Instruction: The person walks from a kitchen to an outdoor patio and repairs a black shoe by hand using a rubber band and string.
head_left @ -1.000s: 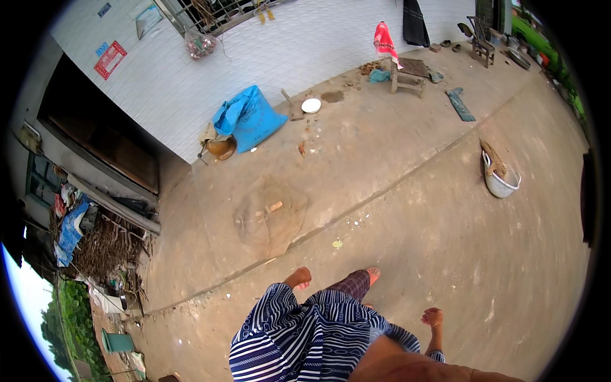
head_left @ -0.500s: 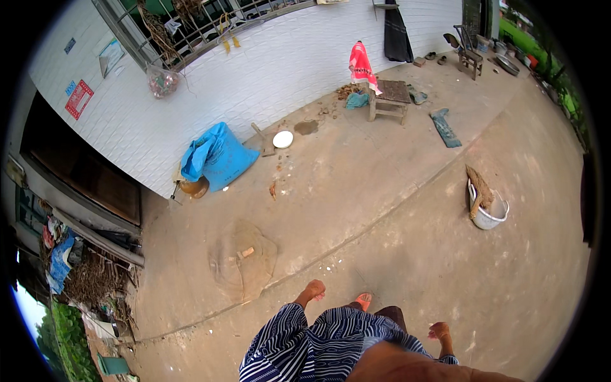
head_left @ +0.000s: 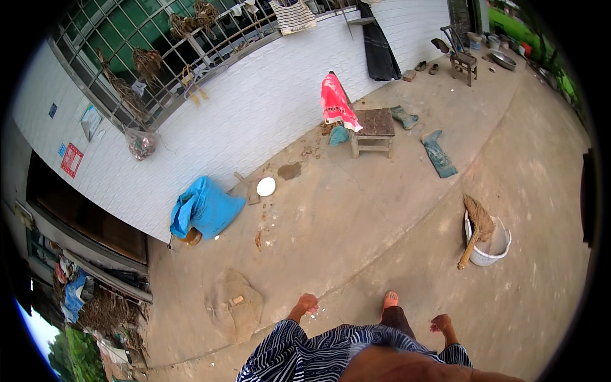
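Observation:
My left hand (head_left: 309, 303) hangs low in front of my striped blue garment, its fingers curled with nothing seen in them. Lower right, my right hand (head_left: 440, 323) is also loosely curled, and no object shows in it. Neither hand touches anything. Closest to the left hand is a flat, round, brown sheet-like thing (head_left: 223, 318) on the ground, with a small light-coloured piece (head_left: 238, 300) on top. Beyond my right hand stands a white bucket (head_left: 489, 257); a short straw broom (head_left: 478, 219) leans in it, its handle sticking out over the rim.
A wooden chair (head_left: 375, 121) carries a red cloth (head_left: 337, 102); rubber boots (head_left: 439, 154) lie beside it. Along the white wall (head_left: 254, 108) sit a blue sack (head_left: 213, 207) and a white bowl (head_left: 266, 186). My sandalled foot (head_left: 390, 299) is on the concrete.
My view has shifted, so the chair, sack and bucket sit lower in it. One foot has come forward between my hands. Both hands remain loosely curled.

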The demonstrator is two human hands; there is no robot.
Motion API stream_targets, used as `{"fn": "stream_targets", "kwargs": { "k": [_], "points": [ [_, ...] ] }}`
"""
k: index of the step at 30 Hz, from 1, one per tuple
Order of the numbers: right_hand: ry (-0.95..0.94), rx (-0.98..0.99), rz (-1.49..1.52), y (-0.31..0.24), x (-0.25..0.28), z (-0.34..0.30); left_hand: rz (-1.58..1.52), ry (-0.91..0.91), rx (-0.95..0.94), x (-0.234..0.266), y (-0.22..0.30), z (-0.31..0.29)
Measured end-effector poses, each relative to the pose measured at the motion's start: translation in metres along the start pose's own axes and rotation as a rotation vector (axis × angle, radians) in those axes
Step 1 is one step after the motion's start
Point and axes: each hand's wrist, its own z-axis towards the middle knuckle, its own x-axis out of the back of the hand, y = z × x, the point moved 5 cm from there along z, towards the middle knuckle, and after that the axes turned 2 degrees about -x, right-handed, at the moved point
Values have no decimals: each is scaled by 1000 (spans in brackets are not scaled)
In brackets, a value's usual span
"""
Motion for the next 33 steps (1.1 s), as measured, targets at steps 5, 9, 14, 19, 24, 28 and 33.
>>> {"fn": "stream_targets", "kwargs": {
  "k": [5, 9, 14, 19, 24, 28, 33],
  "points": [
    [-40, 88, 23, -103, 29, 55, -154, 24, 21, -12, 28, -52],
    [-111, 91, 12, -161, 16, 81, 44, 33, 212, -6, 9, -52],
    [-222, 21, -123, -203, -5, 117, -101, -23, 324, 12, 28, 8],
    [-297, 63, -284, -279, -38, 152, -50, 32, 322, 33, 60, 53],
    [-285, 128, -246, -385, -58, 176, -69, -1, 276, 78, 118, 105],
    [-271, 107, -314, -463, -59, 175, -83, 19, 259, 142, 174, 129],
    [-215, 116, -340, -565, -68, 163, 185, 139, 231, 251, 226, 161]
  ]
}}
